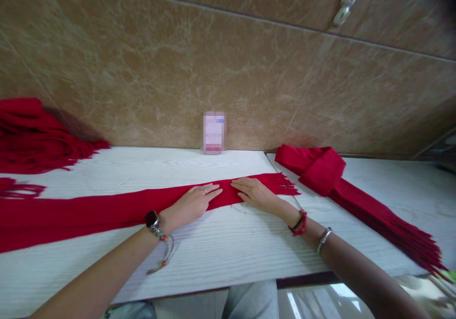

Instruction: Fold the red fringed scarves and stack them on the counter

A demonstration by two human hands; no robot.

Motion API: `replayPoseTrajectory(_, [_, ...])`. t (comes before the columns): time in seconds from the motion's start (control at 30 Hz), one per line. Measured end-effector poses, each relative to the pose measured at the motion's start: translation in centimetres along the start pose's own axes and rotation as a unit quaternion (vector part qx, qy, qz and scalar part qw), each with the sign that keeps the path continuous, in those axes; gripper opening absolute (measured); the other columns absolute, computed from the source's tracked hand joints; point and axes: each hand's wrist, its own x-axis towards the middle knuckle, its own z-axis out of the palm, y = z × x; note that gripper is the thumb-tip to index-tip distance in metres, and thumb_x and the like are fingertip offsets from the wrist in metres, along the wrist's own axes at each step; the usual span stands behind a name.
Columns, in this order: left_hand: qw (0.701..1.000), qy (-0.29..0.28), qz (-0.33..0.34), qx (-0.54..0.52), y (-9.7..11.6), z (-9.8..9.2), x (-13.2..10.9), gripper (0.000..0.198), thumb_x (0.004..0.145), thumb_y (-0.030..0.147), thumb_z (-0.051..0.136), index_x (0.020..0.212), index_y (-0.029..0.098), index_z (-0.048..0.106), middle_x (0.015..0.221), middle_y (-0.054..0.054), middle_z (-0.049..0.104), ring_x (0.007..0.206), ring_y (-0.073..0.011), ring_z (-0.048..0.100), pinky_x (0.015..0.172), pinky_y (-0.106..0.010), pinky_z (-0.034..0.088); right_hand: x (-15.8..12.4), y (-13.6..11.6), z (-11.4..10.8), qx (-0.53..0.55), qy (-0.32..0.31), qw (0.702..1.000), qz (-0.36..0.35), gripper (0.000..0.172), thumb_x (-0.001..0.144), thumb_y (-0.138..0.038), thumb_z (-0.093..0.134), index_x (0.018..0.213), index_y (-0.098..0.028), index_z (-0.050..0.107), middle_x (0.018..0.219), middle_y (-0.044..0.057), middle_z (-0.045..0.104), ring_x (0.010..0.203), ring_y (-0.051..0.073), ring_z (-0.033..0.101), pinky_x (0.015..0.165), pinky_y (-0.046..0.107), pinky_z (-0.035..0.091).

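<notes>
A long red scarf (107, 208) lies flat across the white table, running from the left edge of the view to a fringed end right of the middle. On it rests my left hand (195, 200), palm down with fingers stretched out. My right hand (254, 192) also lies flat on the scarf, nearer the fringe, with its fingers pointing left. A narrow strip of red cloth shows between the two sets of fingertips. Neither hand grips the fabric; the palms are hidden.
Another red scarf (327, 172), folded over itself with a fringed tail, lies at the right. A heap of red fringed cloth (32, 136) sits at the back left. A small blurred card or box (213, 133) stands against the marbled wall (160, 72) behind the white table (199, 257).
</notes>
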Motion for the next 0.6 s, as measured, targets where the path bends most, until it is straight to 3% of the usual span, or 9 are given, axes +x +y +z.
replayPoseTrajectory(0.2, [0.991,0.034,-0.093,0.095,1.4,-0.4,-0.2,0.042,0.087,0.012,0.035,0.127,0.016,0.046,0.125,-0.012,0.052,0.107,-0.0242,0.052,0.085,-0.037,0.043,-0.1,0.0,-0.1,-0.036,0.02,0.998,0.052,0.035,0.088,-0.029,0.044,0.118,-0.013,0.055,0.121,0.014,0.057,0.109,0.025,0.052,0.091,0.043,0.043])
replayPoseTrajectory(0.3, [0.983,0.057,-0.13,0.113,1.8,-0.4,0.0,0.035,0.092,0.026,0.035,0.12,0.016,0.052,0.117,-0.013,0.056,0.1,-0.0258,0.053,0.078,-0.037,0.045,-0.2,0.0,-0.1,-0.065,0.02,0.995,0.078,0.035,0.089,-0.03,0.044,0.116,-0.012,0.056,0.119,0.016,0.057,0.108,0.027,0.053,0.09,0.043,0.044])
replayPoseTrajectory(0.4, [0.977,0.079,-0.163,0.114,2.0,0.1,0.2,0.04,0.092,0.039,0.035,0.117,0.014,0.054,0.116,-0.016,0.054,0.101,-0.0285,0.051,0.078,-0.039,0.044,-0.2,-0.3,-0.1,-0.07,0.022,0.994,0.084,0.039,0.09,-0.031,0.042,0.12,-0.01,0.053,0.122,0.016,0.056,0.111,0.027,0.051,0.092,0.044,0.042])
replayPoseTrajectory(0.5, [0.984,0.079,-0.132,0.088,1.8,0.6,0.4,0.041,0.093,0.034,0.034,0.126,0.015,0.047,0.128,-0.016,0.048,0.114,-0.0291,0.045,0.089,-0.042,0.039,-0.2,-0.7,-0.2,-0.033,0.011,0.999,0.031,0.044,0.091,-0.034,0.038,0.131,-0.015,0.043,0.132,0.013,0.048,0.122,0.025,0.042,0.099,0.045,0.036])
replayPoseTrajectory(0.6, [0.996,0.043,-0.066,0.047,1.4,0.8,0.5,0.042,0.094,0.028,0.03,0.134,0.017,0.037,0.141,-0.009,0.036,0.129,-0.0254,0.031,0.1,-0.042,0.029,-0.1,-0.9,-0.1,0.007,-0.024,0.999,-0.028,0.047,0.094,-0.036,0.029,0.137,-0.018,0.033,0.14,0.01,0.038,0.13,0.021,0.031,0.105,0.045,0.028])
